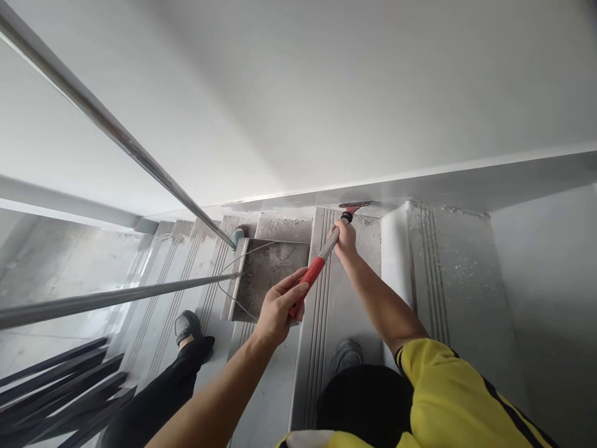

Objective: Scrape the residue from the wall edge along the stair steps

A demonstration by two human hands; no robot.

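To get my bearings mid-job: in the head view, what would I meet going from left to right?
Dark bars → left shoe → left hand → right hand → yellow sleeve. Both hands hold the scraper.

The scraper (329,244) has a red grip (313,272); beyond it the wall (336,112) is white; beneath it grey steps (345,292) show parallel lines.

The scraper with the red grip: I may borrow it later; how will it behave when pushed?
The scraper should be stiff, as its shaft looks metallic and straight. Its textured red grip probably resists slipping. The head, wider than the shaft, might twist if snagged.
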